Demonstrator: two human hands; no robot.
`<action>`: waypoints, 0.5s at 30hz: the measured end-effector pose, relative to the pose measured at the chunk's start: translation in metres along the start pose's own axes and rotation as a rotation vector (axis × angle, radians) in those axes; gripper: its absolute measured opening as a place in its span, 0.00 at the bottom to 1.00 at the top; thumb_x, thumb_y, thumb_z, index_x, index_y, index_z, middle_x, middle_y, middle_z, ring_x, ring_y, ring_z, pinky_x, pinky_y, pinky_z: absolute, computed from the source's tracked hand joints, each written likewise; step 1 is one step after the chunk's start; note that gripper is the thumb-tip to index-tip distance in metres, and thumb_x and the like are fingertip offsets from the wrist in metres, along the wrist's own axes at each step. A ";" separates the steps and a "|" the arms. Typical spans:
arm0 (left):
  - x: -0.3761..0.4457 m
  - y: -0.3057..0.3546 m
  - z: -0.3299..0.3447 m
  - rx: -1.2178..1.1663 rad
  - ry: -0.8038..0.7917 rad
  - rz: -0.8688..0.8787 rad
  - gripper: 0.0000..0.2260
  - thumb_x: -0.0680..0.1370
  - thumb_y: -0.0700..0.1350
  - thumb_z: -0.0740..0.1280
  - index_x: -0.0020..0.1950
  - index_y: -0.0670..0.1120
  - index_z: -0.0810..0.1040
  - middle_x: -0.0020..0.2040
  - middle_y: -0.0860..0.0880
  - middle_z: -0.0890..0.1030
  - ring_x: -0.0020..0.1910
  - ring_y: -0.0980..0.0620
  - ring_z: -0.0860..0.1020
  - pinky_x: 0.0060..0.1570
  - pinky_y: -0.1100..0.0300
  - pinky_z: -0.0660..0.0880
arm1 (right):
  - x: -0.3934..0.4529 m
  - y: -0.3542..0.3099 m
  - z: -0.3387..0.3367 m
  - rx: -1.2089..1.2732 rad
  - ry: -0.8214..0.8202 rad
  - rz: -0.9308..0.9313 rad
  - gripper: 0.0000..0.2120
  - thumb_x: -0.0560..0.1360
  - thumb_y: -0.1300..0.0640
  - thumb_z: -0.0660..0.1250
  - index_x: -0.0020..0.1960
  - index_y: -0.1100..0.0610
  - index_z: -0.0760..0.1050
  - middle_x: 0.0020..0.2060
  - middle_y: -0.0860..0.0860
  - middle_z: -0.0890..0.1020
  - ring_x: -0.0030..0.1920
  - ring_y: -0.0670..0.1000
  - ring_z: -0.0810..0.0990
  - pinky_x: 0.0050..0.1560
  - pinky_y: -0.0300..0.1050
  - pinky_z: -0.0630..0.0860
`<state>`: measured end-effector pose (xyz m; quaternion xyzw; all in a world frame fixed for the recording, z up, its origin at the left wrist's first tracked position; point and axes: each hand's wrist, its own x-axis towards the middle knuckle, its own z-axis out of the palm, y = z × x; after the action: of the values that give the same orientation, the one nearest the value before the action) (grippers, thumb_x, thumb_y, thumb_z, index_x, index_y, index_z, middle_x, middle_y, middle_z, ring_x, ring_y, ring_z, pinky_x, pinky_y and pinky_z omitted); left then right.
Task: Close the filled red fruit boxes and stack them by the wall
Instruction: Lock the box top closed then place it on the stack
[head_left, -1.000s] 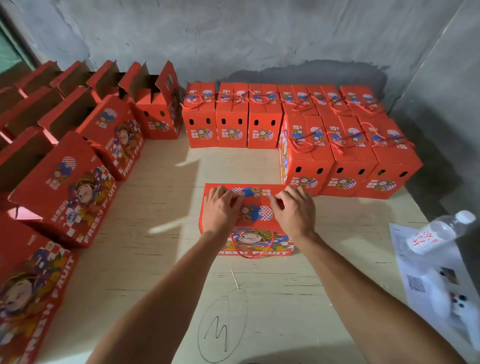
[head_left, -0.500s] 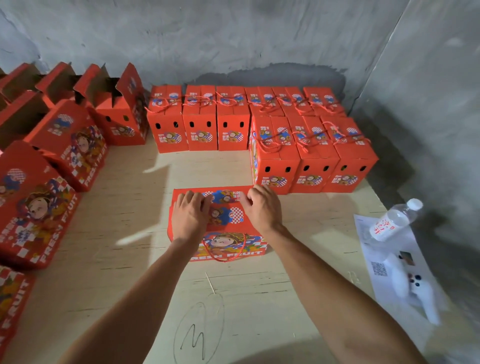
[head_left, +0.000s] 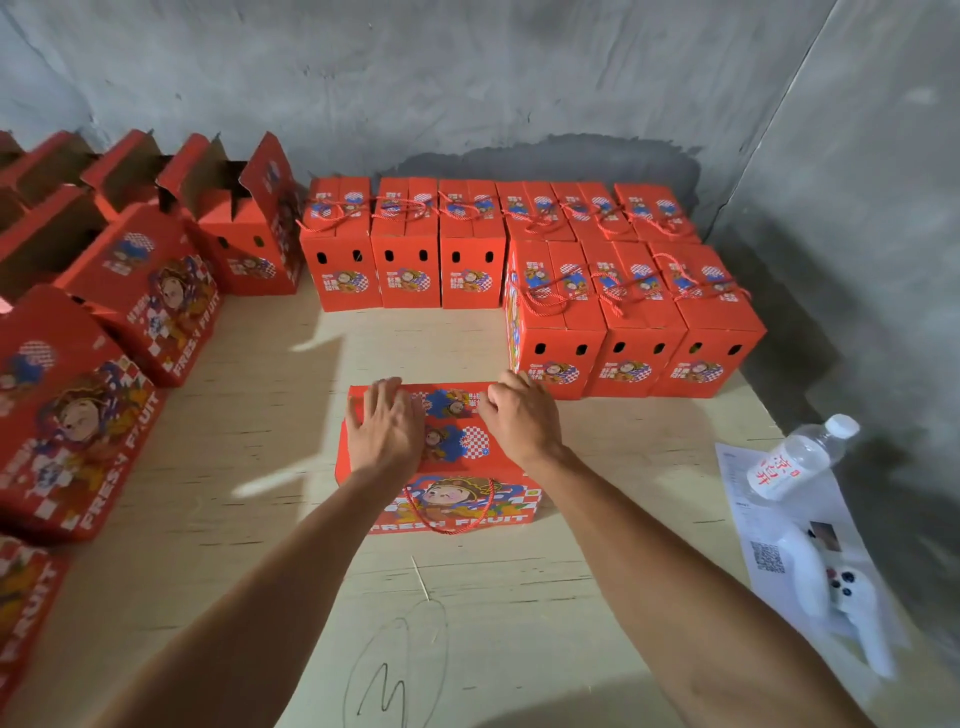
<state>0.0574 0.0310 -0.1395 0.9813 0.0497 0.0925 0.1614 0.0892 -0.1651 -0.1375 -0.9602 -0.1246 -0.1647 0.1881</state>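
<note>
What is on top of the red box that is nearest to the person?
Both hands rest on the nearest red box: the left hand flat, the right hand with fingers bent at the far edge. They cover part of the lid print.

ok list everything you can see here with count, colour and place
closed boxes: nine, red, back row of six by the wall, three in front at right
box in work: one, red, mid-table, rope handle hanging down its front
open boxes: several, red, flaps up, along the left edge; count unclear
table: one, pale wood, pencil scribble near the front
bottle: one, clear, white cap, lying at right
paper: one sheet, white, under the bottle
controller: one, white, on the paper
left hand: flat on the box top
right hand: fingers bent on the box top
</note>
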 end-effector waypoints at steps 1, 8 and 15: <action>0.002 -0.001 0.001 0.008 -0.045 0.003 0.21 0.87 0.53 0.48 0.74 0.44 0.69 0.81 0.45 0.63 0.81 0.45 0.57 0.78 0.43 0.49 | 0.001 0.001 0.003 -0.068 -0.034 -0.032 0.13 0.83 0.51 0.65 0.44 0.58 0.78 0.48 0.52 0.79 0.50 0.54 0.77 0.53 0.52 0.72; 0.012 -0.006 0.008 0.101 -0.262 -0.023 0.30 0.85 0.62 0.40 0.84 0.50 0.45 0.85 0.48 0.43 0.83 0.48 0.39 0.76 0.33 0.36 | 0.006 0.006 0.008 -0.141 -0.244 -0.051 0.22 0.86 0.44 0.53 0.73 0.56 0.68 0.68 0.53 0.78 0.70 0.56 0.73 0.77 0.58 0.58; 0.021 -0.013 0.012 0.116 -0.300 0.023 0.39 0.80 0.72 0.38 0.84 0.50 0.44 0.85 0.50 0.41 0.83 0.51 0.37 0.76 0.33 0.37 | 0.013 -0.002 0.008 -0.295 -0.184 -0.031 0.17 0.86 0.48 0.49 0.61 0.56 0.73 0.54 0.53 0.80 0.54 0.55 0.77 0.61 0.55 0.68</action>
<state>0.0792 0.0421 -0.1512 0.9923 0.0191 -0.0563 0.1091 0.1024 -0.1579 -0.1394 -0.9864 -0.1304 -0.0957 0.0302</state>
